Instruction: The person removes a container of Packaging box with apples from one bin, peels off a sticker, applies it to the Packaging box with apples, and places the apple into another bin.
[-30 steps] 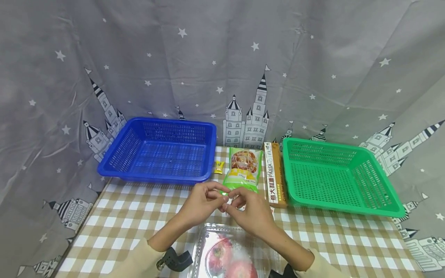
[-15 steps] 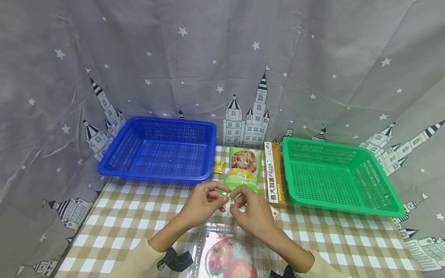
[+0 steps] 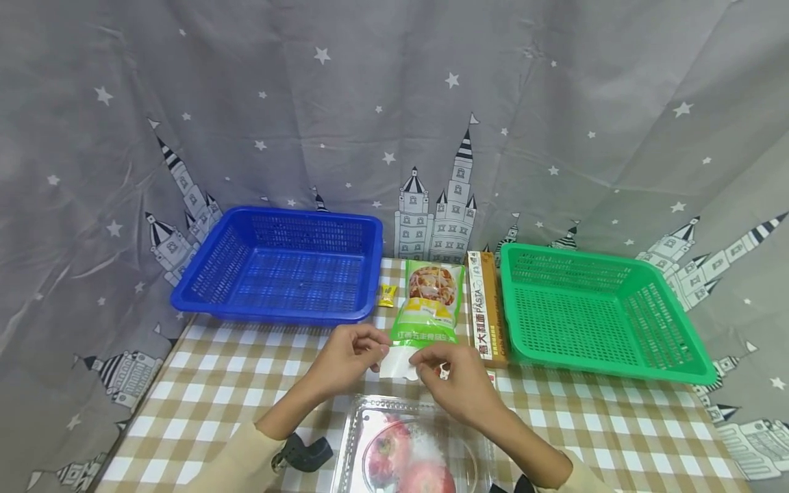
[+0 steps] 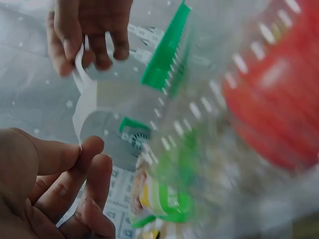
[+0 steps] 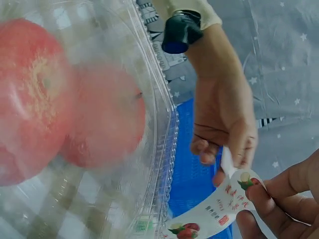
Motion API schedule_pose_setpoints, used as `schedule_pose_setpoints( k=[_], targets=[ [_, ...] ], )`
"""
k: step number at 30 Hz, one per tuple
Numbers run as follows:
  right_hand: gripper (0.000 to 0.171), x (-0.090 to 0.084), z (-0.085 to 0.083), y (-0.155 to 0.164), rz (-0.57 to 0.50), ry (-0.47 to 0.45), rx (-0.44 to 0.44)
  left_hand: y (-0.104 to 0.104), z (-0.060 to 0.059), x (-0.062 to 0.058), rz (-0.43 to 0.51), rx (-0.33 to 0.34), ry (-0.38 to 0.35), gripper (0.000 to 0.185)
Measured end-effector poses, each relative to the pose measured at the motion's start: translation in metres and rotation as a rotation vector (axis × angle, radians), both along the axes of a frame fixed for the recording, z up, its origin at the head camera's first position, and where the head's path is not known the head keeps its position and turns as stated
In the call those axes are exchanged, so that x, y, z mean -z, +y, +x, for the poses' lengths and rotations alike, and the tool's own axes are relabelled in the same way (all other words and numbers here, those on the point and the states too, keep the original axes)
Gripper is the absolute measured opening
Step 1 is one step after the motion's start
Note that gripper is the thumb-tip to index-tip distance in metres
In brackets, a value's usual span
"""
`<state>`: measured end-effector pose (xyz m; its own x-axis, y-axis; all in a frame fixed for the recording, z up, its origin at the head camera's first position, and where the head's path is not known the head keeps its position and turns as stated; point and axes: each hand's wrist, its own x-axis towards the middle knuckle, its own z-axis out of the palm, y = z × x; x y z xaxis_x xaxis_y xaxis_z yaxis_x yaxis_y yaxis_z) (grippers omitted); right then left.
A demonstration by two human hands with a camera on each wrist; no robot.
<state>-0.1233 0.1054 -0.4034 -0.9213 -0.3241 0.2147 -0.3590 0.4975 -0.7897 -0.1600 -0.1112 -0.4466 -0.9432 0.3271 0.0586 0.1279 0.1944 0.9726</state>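
Note:
A white paper label (image 3: 397, 364) stretches between both hands, printed with apples and red writing on the side seen in the right wrist view. My left hand (image 3: 345, 359) pinches one end between thumb and index finger. With thumb and fingertips, my right hand (image 3: 459, 380) pinches the other end. In the left wrist view the strip (image 4: 89, 102) bows, and near the right hand it shows two layers. Just below the hands sits a clear plastic container (image 3: 351, 438), its lid on, with red apples (image 3: 390, 452) inside.
Behind the hands lies a green food packet (image 3: 431, 301), with a small yellow sachet (image 3: 387, 296) to its left and a pasta box (image 3: 487, 308) to its right. A blue basket (image 3: 277, 318) stands at the left, a green basket (image 3: 610, 370) at the right. A grey curtain hangs behind.
Both hands have drawn apart, the left going left and the right going slightly right and down. The label, earlier mostly hidden between the fingers, now shows spread out between them.

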Motion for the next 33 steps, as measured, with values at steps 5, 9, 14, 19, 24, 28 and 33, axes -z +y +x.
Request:
schedule_pose_setpoints(
  k=[5,9,14,19,24,28,33],
  targets=[
    [0.016,0.0,0.002,0.009,0.009,-0.033,0.014,-0.01,-0.003,0.011,-0.016,-0.016,-0.007,0.011],
    [0.016,0.001,0.005,0.017,0.011,-0.069,0.016,-0.018,-0.007,0.022,-0.066,-0.032,0.016,0.011],
    [0.016,0.0,0.011,0.025,-0.014,-0.133,0.004,-0.024,-0.01,0.035,-0.192,-0.059,0.046,0.006],
    [0.02,0.0,0.018,0.033,-0.05,-0.145,-0.018,-0.026,-0.012,0.048,-0.329,-0.124,0.102,0.005],
    [0.018,0.0,0.023,0.039,-0.114,-0.104,-0.041,-0.026,-0.011,0.055,-0.467,-0.19,0.19,0.005],
    [0.011,0.001,0.025,0.042,-0.163,-0.066,-0.074,-0.027,-0.007,0.057,-0.501,-0.207,0.224,0.002],
    [0.013,0.002,0.029,0.045,-0.137,-0.044,-0.076,-0.031,0.003,0.051,-0.527,-0.202,0.234,0.007]
  ],
)
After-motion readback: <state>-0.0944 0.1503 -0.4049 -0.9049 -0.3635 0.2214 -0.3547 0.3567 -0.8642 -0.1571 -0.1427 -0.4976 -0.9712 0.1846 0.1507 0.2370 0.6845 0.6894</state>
